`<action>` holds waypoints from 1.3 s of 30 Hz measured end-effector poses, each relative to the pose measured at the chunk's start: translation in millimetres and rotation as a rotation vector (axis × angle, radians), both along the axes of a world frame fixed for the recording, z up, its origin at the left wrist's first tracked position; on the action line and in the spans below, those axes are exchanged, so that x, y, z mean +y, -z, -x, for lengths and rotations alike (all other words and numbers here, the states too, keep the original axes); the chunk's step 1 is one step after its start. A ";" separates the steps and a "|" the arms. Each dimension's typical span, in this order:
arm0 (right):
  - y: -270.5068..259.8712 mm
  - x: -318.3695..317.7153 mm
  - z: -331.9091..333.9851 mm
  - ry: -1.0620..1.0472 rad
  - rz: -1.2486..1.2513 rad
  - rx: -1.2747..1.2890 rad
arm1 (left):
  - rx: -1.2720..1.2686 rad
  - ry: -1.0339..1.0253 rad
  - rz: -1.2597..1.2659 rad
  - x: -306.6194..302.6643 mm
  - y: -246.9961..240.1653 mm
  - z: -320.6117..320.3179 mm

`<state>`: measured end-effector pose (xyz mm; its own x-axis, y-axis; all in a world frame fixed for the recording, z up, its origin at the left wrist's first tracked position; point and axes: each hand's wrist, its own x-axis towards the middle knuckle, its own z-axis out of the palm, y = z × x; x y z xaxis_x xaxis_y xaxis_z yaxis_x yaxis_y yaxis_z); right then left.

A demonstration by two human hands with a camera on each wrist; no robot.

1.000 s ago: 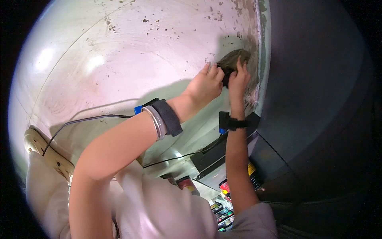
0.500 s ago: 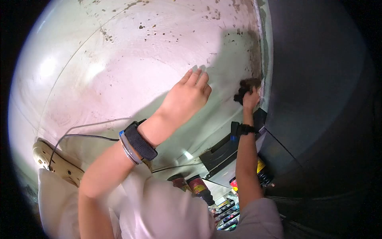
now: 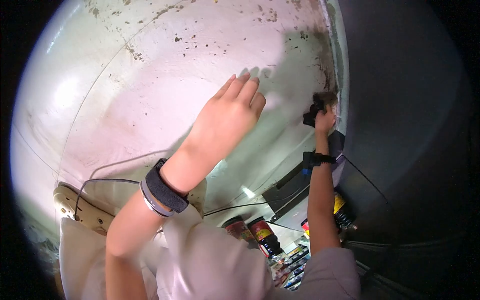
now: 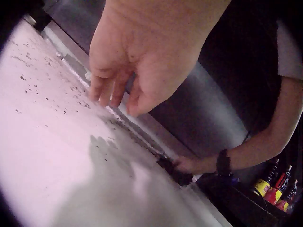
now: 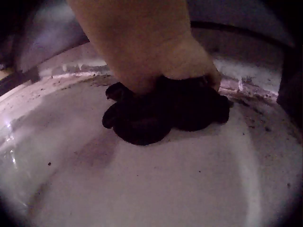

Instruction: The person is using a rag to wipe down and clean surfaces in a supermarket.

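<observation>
A dark, bunched cloth [image 3: 313, 111] lies against the white spotted surface [image 3: 165, 90], close to its right edge. The right hand [image 3: 325, 120] grips it, pressing it on the surface; in the right wrist view the cloth [image 5: 165, 113] bulges out below the hand [image 5: 151, 56]. The left hand [image 3: 227, 112] is over the middle of the surface with fingers loosely bent and nothing in them. In the left wrist view that hand [image 4: 142, 61] casts a shadow on the surface, and the cloth [image 4: 175, 171] shows farther down the edge.
Bottles with red and yellow labels [image 3: 265, 235] stand below the surface, beside a dark panel [image 3: 287, 192]. A beige curved part [image 3: 80, 207] is at the lower left. Black cables [image 3: 107, 180] run from the wrists. A dark wall [image 3: 400, 100] borders the right side.
The left hand has come off the cloth and moved left. The right hand has moved the cloth down and right along the edge, where it now looks more bunched and darker.
</observation>
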<state>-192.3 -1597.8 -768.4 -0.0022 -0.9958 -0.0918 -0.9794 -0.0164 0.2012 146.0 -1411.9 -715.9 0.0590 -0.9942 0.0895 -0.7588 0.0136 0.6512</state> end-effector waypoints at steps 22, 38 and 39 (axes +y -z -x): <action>11.2 -53.9 -116.7 -0.146 -0.008 -0.128 | 0.098 -0.060 -0.006 13.8 3.2 -15.8; 27.4 -58.5 -79.3 -0.384 0.106 -0.062 | 0.002 -0.059 -0.043 17.8 2.0 -40.8; 20.6 -54.8 -99.5 -0.262 0.035 -0.115 | -0.002 -0.060 -0.039 16.9 3.2 -40.0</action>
